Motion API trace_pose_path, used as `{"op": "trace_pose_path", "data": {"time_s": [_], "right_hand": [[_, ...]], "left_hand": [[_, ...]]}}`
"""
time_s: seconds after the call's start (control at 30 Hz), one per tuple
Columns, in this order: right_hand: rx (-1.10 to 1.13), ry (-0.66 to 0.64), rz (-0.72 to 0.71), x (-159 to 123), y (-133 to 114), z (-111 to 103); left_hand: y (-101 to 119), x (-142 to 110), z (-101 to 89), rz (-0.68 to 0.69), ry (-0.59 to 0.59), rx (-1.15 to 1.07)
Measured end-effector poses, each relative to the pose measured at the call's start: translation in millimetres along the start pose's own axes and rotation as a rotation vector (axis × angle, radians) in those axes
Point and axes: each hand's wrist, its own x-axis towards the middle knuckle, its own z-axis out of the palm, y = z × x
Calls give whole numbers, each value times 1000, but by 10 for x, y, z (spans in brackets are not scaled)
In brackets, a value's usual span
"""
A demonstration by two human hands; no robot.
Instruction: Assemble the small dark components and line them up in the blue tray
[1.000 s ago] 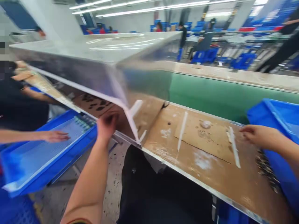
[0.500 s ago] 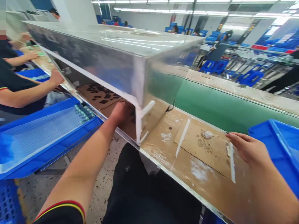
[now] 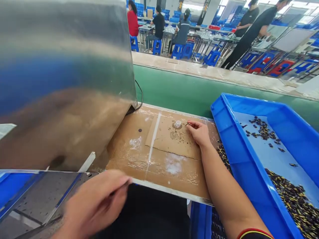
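My right hand (image 3: 200, 133) is over the cardboard sheet (image 3: 161, 146), its thumb and fingers pinching a small dark thin part (image 3: 186, 124). Just left of those fingertips is a small round white container (image 3: 177, 124), standing on a dark, stained patch of the cardboard. My left hand (image 3: 99, 199) hangs in front of the bench's near edge, blurred by motion. Its thumb and forefinger are pressed together, and whatever may be between them is too small or smeared to see. A small dark disc (image 3: 140, 130) lies on the brown bench top (image 3: 119, 151), left of the sheet.
At right, a blue bin (image 3: 249, 162) holds many small black-and-yellow parts (image 3: 286, 192). A large metal hood (image 3: 67, 83) fills the left, with a black cable (image 3: 142, 94) by its corner. A green belt (image 3: 174, 86) runs behind. Several people sit or stand farther back.
The view has swung right, bringing the blue bin's contents into sight. My left hand has come out from under the hood to the bench's front. My right hand stays pinched near the white container.
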Motion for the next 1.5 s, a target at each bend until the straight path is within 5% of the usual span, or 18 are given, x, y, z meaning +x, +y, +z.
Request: {"op": "trace_pose_path", "data": {"time_s": [0.13, 0.2, 0.33, 0.5, 0.67, 0.97, 1.23, 1.5], "right_hand": [[-250, -41, -210, -72, 8, 8], [-273, -30, -279, -90, 5, 38], [-240, 73, -322, -98, -4, 120], [-154, 141, -306, -88, -48, 171], [-115, 155, -330, -72, -76, 193], [18, 156, -183, -74, -174, 205], [-231, 71, -374, -68, -311, 297], [-241, 47, -329, -43, -305, 342]], "left_hand": [[-106, 426, 994, -546, -148, -507], [-181, 637, 1347, -741, -154, -720], [-256, 925, 1687, -764, -175, -817], [-254, 1166, 1835, -485, -253, -658], [-289, 1320, 1947, -341, -210, -573], [-712, 1328, 2063, -439, -220, -544], [-663, 1373, 2053, -377, -193, -458], [-649, 1341, 2056, -345, -209, -404]]}}
